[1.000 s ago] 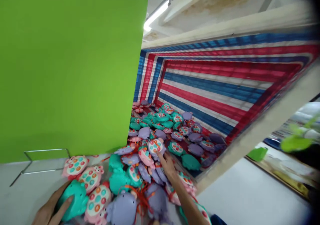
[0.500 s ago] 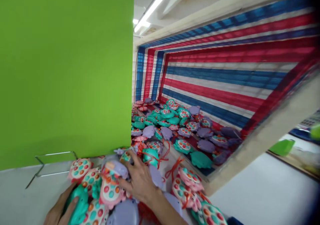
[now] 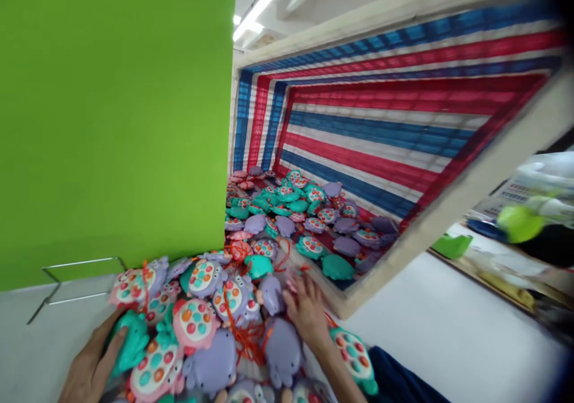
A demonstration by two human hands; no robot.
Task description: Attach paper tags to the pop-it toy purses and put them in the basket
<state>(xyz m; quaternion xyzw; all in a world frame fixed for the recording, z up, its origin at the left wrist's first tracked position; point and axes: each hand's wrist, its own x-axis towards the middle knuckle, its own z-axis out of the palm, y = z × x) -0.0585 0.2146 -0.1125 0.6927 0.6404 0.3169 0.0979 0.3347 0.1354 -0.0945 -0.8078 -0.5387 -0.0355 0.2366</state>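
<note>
A heap of small plastic animal toys in teal, pink and purple, with coloured buttons and orange cords, lies on the white table in front of me. My left hand rests against the left side of the heap, fingers curved on a teal toy. My right hand lies on top of the heap near its right side, fingers bent over a pink toy; what it grips is hidden.
A large bin lined with red, white and blue striped sheet holds several more toys. A green panel stands at the left with a wire stand at its foot. Green and clear things lie at the far right.
My right hand has moved from the middle of the heap to its right side near the bin's edge. More toys now lie on the table heap. My left hand stays on the teal toy.
</note>
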